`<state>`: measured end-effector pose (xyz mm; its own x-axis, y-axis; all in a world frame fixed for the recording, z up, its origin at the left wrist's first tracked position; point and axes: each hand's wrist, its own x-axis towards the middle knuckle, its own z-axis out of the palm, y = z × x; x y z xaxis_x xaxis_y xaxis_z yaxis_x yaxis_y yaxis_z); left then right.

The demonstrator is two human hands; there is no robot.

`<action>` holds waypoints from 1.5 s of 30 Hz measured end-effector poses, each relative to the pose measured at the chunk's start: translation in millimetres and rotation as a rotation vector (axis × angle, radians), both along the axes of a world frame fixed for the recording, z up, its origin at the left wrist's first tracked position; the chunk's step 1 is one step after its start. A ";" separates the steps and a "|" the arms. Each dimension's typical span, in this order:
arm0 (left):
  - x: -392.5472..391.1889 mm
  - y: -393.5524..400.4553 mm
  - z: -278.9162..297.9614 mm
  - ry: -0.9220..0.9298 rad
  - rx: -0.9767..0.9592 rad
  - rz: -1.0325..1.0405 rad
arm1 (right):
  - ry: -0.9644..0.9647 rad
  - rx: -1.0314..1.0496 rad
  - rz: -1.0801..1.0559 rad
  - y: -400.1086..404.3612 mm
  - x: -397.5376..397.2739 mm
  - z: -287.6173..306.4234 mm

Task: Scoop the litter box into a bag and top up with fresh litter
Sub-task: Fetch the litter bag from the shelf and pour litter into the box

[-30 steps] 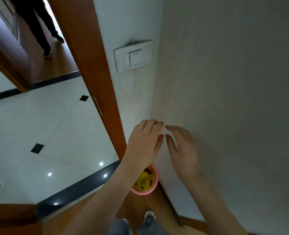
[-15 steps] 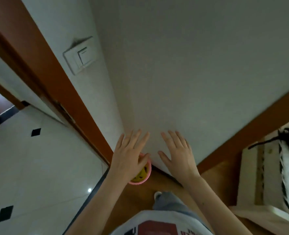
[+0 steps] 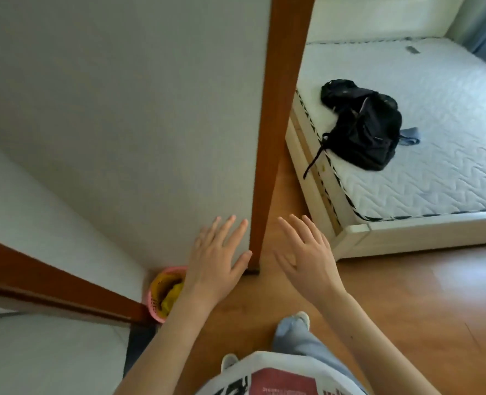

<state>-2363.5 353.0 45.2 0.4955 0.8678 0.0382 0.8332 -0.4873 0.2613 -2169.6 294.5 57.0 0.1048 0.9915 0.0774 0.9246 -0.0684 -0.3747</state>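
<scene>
No litter box, scoop, bag or litter shows in the head view. My left hand [image 3: 216, 263] is held out in front of me with fingers spread, empty, before the white wall [image 3: 127, 115] and just above a pink basket [image 3: 162, 295]. My right hand [image 3: 307, 258] is also open and empty, fingers apart, over the wooden floor [image 3: 407, 309] to the right of a brown door-frame post [image 3: 279, 124].
The pink basket with yellow contents stands in the corner at the wall's foot. A bed with a bare white mattress [image 3: 421, 124] lies at the right, with a black backpack [image 3: 364, 126] on it. Another brown door frame [image 3: 50, 286] runs at the lower left.
My view has swung right, from the tiled doorway and wall switch to the bedroom with the bed. Both hands stayed raised together and spread their fingers wider.
</scene>
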 end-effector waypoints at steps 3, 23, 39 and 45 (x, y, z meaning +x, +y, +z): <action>46.5 4.5 8.2 0.019 0.014 -0.091 | 0.027 0.030 -0.112 -12.0 40.7 -0.6; 361.3 36.0 1.1 0.060 0.042 -0.113 | 0.088 -0.005 -0.113 34.1 350.8 -15.6; 349.6 250.4 -11.1 0.077 0.040 0.114 | 0.042 0.007 0.155 296.8 344.3 -16.9; 329.2 323.1 -1.4 0.071 0.025 0.222 | -0.051 0.036 0.324 392.6 318.0 2.5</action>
<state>-2034.2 676.1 43.8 0.2952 0.9549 0.0328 0.9365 -0.2960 0.1880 -1851.5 687.1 59.5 -0.2203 0.9692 0.1102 0.9138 0.2446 -0.3242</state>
